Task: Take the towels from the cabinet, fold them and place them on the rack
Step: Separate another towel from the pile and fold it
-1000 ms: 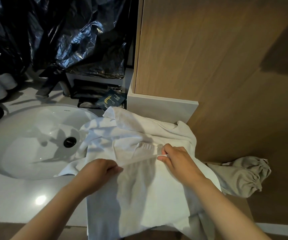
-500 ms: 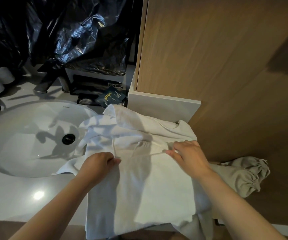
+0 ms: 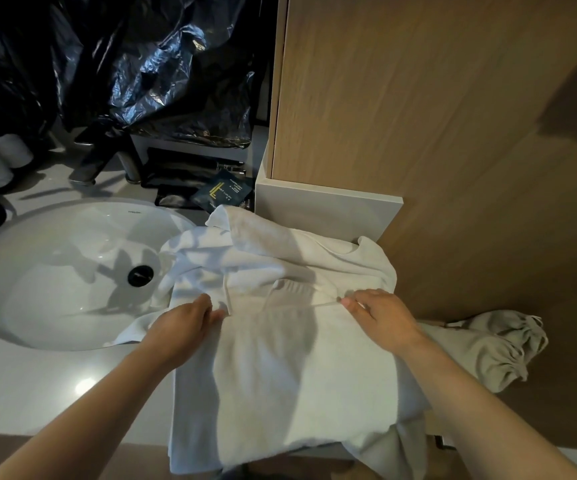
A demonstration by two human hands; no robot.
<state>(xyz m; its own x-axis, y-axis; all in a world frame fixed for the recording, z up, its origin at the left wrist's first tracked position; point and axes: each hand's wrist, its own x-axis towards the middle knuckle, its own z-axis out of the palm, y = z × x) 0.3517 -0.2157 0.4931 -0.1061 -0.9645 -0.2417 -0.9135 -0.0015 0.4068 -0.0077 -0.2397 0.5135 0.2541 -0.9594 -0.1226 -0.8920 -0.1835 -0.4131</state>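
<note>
A white towel (image 3: 280,375) lies spread over the right end of the counter, its near part hanging over the front edge. My left hand (image 3: 183,327) pinches the towel's folded far edge at the left. At the right end of that same edge, my right hand (image 3: 380,318) pinches it between thumb and fingers. More rumpled white towel (image 3: 262,244) lies behind the fold, partly over the basin's rim. No rack or cabinet interior is in view.
A white basin (image 3: 55,278) with a black drain sits left in the counter (image 3: 37,393). Behind it are a tap (image 3: 107,161), black plastic sheeting (image 3: 124,71), a dark packet (image 3: 224,194). A wooden panel (image 3: 436,116) stands right, with a beige drawstring bag (image 3: 487,348) below.
My hands have drawn apart along the towel's folded edge, the right one moving right, and the edge is stretched straighter between them.
</note>
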